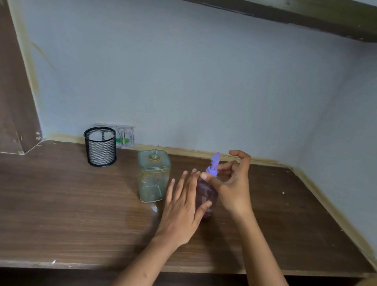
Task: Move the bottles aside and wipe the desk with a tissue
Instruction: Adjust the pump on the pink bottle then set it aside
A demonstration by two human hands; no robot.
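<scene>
A purple pump bottle [208, 191] stands upright on the brown wooden desk [56, 202], near its middle. My right hand [233, 191] pinches the bottle at its neck, just under the pump head, thumb on the left and curled fingers behind. My left hand [181, 211] lies against the bottle's left side with fingers straight and the thumb touching the body. A clear square bottle [152, 176] without a cap stands upright just left of my left hand, apart from it. No tissue is in view.
A black mesh pen holder [100, 146] stands at the back left against the wall, in front of a wall socket [125, 136]. Walls close the desk at the back and right. A wooden panel rises at the far left.
</scene>
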